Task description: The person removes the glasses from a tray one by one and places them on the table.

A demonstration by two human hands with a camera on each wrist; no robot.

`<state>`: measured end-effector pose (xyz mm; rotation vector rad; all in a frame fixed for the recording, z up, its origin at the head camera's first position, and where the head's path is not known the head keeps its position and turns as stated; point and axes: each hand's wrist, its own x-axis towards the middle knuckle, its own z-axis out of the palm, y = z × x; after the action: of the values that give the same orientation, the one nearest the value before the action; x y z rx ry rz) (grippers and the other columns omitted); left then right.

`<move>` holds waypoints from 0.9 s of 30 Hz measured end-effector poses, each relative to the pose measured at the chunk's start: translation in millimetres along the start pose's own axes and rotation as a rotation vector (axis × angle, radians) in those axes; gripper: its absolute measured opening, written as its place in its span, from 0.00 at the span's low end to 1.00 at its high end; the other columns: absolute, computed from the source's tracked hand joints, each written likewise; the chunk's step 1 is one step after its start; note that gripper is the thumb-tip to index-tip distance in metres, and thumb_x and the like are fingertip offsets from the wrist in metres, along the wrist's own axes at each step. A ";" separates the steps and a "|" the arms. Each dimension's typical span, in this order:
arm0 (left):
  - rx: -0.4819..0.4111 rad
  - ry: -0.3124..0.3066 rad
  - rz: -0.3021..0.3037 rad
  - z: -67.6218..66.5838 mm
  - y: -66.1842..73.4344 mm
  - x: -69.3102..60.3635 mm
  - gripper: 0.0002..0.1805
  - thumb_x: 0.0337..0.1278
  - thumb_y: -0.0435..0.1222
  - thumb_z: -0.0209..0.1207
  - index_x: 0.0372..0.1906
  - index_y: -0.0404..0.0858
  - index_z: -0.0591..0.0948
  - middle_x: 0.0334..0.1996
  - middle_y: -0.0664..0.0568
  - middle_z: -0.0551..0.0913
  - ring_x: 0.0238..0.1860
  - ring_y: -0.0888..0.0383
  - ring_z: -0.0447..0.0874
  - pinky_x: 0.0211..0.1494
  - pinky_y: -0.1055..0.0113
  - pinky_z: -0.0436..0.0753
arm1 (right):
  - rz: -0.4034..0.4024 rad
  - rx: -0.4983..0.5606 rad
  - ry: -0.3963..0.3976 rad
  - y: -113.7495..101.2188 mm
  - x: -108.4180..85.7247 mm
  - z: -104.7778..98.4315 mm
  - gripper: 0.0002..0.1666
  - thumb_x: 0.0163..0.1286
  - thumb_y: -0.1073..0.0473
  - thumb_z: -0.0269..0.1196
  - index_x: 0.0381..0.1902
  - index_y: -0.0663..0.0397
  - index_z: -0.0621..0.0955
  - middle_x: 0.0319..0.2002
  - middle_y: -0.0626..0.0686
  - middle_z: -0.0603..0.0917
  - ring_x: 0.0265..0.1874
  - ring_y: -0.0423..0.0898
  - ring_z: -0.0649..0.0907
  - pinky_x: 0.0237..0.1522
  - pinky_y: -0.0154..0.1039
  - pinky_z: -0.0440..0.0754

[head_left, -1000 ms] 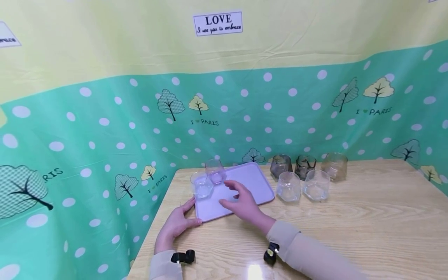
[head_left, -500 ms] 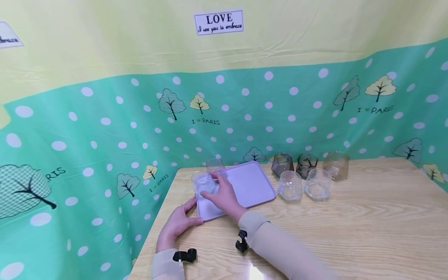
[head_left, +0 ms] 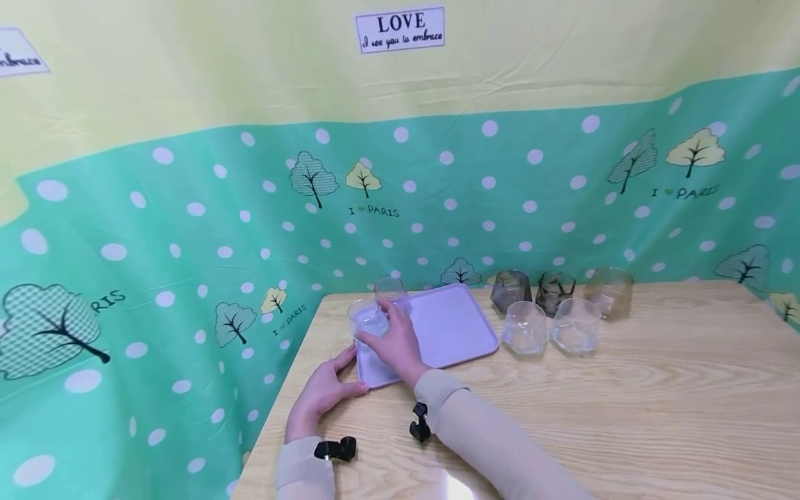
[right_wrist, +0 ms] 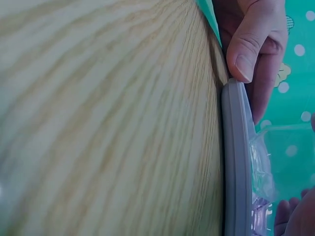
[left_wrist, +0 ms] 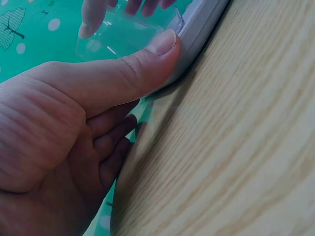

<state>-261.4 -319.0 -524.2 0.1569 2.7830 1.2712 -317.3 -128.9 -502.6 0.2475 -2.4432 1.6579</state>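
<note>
A lilac tray lies on the wooden table. At its near left corner, my left hand holds the edge, the thumb on the near side and the fingers along the left side. My right hand reaches over the tray and grips a clear glass between thumb and fingers. That glass stands upright at the tray's left end; in the right wrist view the glass shows close above the tray rim. Just behind it is a second glass, faintly pinkish, partly hidden by my right hand.
Right of the tray stand two clear glasses, one beside the other. Behind them are a grey glass, a dark glass and a brownish glass. A patterned green and yellow cloth hangs behind the table.
My right hand has moved left from above the tray to the front clear glass and closed round it. The left hand stays at the tray's corner. The head view has shifted slightly.
</note>
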 end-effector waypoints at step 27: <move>-0.019 0.013 0.009 0.3 1.6 -0.7 0.53 0.49 0.44 0.82 0.81 0.44 0.70 0.80 0.51 0.68 0.82 0.40 0.59 0.83 0.40 0.57 | 0.039 -0.151 0.047 0.3 6.4 10.2 0.51 0.60 0.38 0.80 0.76 0.47 0.75 0.67 0.55 0.81 0.64 0.55 0.81 0.66 0.53 0.80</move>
<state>-260.6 -317.8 -523.2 0.1604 2.7839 1.3048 -324.1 -138.5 -505.1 0.1380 -2.5370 1.4671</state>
